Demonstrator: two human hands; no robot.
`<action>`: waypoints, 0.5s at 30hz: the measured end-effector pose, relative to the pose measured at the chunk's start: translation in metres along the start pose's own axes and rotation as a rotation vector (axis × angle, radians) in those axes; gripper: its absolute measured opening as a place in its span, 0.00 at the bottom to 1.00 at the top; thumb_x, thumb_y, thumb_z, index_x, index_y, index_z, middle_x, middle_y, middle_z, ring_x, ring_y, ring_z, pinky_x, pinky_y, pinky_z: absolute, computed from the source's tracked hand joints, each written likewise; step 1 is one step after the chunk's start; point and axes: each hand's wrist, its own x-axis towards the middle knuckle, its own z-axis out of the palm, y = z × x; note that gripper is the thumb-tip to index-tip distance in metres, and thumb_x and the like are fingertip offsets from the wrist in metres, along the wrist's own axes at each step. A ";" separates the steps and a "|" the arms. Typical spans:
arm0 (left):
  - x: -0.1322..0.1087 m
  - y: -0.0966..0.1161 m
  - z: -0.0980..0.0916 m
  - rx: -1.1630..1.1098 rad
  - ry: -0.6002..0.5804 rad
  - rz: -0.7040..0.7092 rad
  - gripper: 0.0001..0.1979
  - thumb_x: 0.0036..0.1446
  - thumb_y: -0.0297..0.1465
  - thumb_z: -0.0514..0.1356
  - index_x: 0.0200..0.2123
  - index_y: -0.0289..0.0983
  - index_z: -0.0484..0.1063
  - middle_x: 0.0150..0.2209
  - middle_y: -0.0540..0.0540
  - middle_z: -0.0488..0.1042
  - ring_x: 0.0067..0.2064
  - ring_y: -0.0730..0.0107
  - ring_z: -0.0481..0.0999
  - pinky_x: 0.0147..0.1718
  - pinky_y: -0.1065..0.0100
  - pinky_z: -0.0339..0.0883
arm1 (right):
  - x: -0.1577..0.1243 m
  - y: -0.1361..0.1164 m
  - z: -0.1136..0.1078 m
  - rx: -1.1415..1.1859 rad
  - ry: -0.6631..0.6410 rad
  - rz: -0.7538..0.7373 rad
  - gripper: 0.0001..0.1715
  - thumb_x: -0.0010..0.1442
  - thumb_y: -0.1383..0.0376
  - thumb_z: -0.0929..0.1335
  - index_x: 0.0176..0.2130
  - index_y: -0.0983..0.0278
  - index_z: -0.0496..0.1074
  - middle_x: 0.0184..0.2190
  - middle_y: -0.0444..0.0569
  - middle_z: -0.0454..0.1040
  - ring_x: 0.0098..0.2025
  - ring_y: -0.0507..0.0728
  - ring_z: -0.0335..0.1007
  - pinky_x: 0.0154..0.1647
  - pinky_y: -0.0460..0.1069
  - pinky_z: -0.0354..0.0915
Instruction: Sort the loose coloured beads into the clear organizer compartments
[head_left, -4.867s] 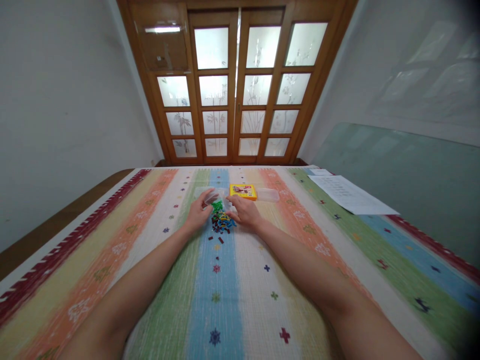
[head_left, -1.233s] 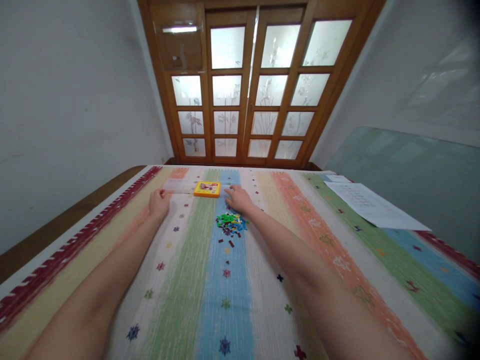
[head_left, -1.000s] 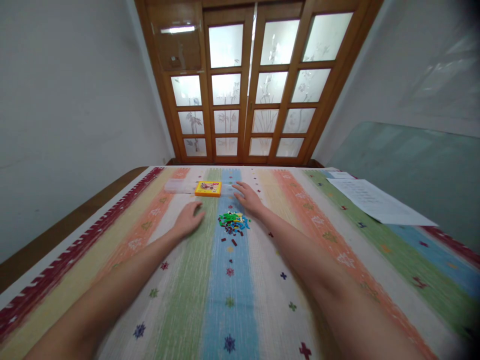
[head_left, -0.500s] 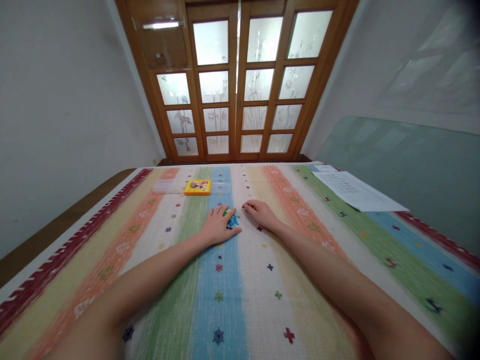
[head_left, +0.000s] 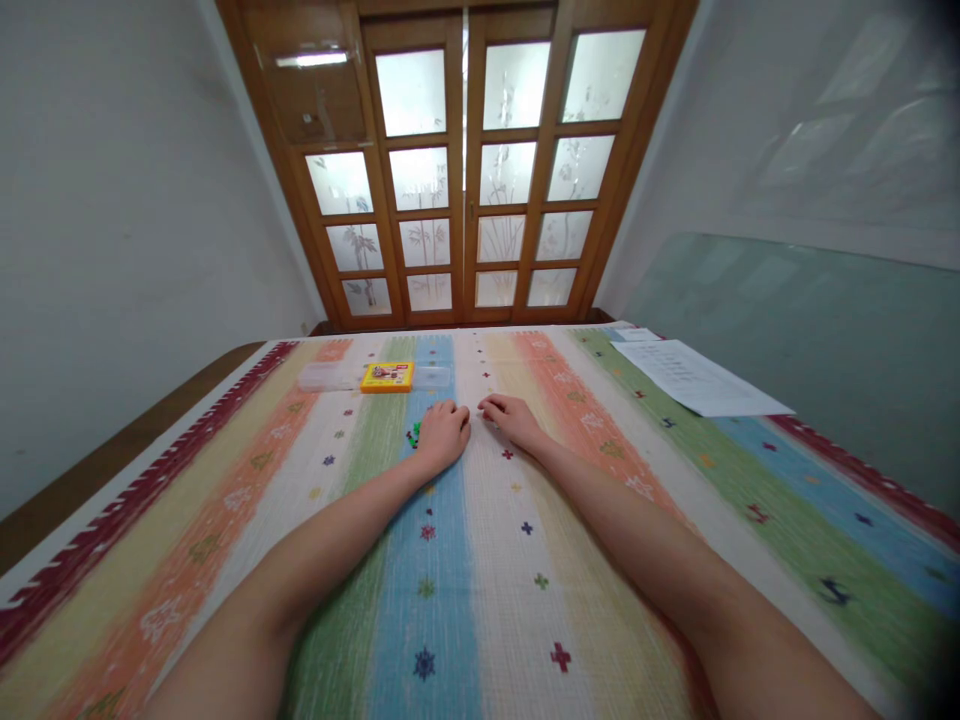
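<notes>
My left hand (head_left: pixel 442 437) lies on the blue stripe of the striped cloth (head_left: pixel 480 560) with its fingers curled over a pile of small coloured bricks. Only a few green and dark bricks (head_left: pixel 413 435) show at its left edge; the others are hidden under the palm. My right hand (head_left: pixel 510 418) rests on the cloth just to the right, fingers loosely bent with tips down, close to the left hand's knuckles, and nothing shows in it.
A yellow box (head_left: pixel 386 377) lies farther back between two clear plastic containers (head_left: pixel 322 377) (head_left: pixel 433 376). A printed paper sheet (head_left: pixel 694 375) lies at the far right. A glass pane (head_left: pixel 810 340) leans on the right wall. Wooden glazed doors (head_left: pixel 465 170) stand behind.
My left hand came from the left onto the brick pile, first flat, now curled over it. My right hand drew back from near the box to beside the pile.
</notes>
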 end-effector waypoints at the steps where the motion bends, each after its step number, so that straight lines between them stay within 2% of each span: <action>1: 0.000 -0.001 0.000 0.012 0.007 -0.004 0.10 0.69 0.36 0.55 0.45 0.41 0.75 0.47 0.37 0.73 0.53 0.52 0.71 0.51 0.54 0.64 | 0.000 0.000 0.000 0.003 -0.003 -0.004 0.17 0.67 0.59 0.64 0.40 0.62 0.80 0.35 0.48 0.82 0.39 0.57 0.77 0.45 0.49 0.68; 8: -0.001 -0.017 -0.002 0.075 -0.006 -0.044 0.11 0.70 0.35 0.53 0.45 0.40 0.75 0.48 0.37 0.73 0.52 0.51 0.71 0.48 0.54 0.65 | 0.000 -0.001 -0.001 -0.001 -0.011 0.006 0.17 0.67 0.59 0.64 0.39 0.62 0.80 0.34 0.48 0.82 0.39 0.58 0.77 0.44 0.50 0.69; 15: -0.011 -0.053 -0.012 0.076 0.002 -0.078 0.12 0.70 0.35 0.52 0.44 0.40 0.75 0.47 0.38 0.73 0.52 0.53 0.70 0.49 0.57 0.64 | -0.003 -0.008 -0.004 -0.036 -0.023 -0.003 0.19 0.68 0.57 0.63 0.40 0.62 0.80 0.34 0.49 0.82 0.39 0.58 0.78 0.44 0.51 0.70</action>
